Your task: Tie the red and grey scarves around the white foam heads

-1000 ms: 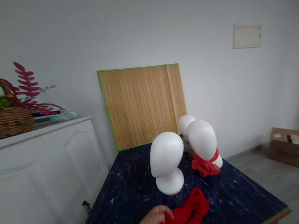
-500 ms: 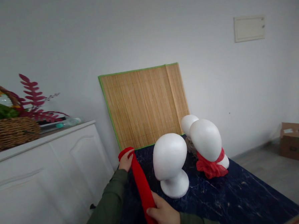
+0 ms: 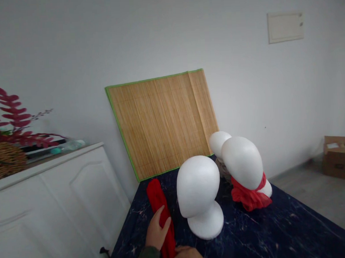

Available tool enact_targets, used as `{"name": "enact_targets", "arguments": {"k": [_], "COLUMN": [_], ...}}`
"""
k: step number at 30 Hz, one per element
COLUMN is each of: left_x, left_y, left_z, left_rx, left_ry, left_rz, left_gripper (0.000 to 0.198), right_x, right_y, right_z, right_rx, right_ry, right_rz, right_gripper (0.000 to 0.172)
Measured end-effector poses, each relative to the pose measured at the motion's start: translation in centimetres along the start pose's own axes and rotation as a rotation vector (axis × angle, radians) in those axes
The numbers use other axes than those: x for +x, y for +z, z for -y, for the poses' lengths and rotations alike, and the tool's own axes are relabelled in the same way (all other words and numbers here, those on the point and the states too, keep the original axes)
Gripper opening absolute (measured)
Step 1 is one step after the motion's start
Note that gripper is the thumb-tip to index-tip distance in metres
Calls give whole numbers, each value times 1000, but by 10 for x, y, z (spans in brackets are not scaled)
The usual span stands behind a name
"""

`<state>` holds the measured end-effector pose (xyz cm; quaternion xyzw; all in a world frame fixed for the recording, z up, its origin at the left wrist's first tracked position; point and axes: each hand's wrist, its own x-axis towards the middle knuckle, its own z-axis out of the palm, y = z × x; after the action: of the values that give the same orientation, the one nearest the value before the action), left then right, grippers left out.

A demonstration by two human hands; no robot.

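Now you seem to flatten the red scarf on the tabletop, beside the foam head. Your left hand lies open and spread on it, your right hand presses its lower end. Next it needs careful straightening.

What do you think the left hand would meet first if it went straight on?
The left hand would likely meet the white foam mannequin head, though depth is unclear.
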<state>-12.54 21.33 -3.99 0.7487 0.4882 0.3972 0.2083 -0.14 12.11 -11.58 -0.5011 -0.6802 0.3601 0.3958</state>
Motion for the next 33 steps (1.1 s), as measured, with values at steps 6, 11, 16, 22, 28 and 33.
{"name": "enact_targets", "arguments": {"k": [6, 11, 16, 22, 28, 33], "left_x": [8, 7, -2, 5, 34, 25], "left_y": [49, 74, 84, 74, -29, -97], "left_z": [-46, -59, -69, -68, -18, 41], "left_rx": [-360, -526, -581, -574, -323, -56], "left_ry": [121, 31, -41, -102, -250, -421], "left_rz": [402, 435, 354, 183, -212, -399], "left_gripper": [85, 74, 70, 68, 62, 66], "right_x": [-7, 3, 0, -5, -4, -6], "right_y": [-3, -8, -4, -2, -6, -7], "right_z": [7, 0, -9, -1, 8, 7], "right_rx": [-44, -43, -77, -34, 52, 44], "right_ry": [4, -30, 22, 28, -59, -43], "right_rz": [-150, -55, -159, -208, -160, -155], "right_gripper": [38, 40, 34, 36, 42, 42]}}
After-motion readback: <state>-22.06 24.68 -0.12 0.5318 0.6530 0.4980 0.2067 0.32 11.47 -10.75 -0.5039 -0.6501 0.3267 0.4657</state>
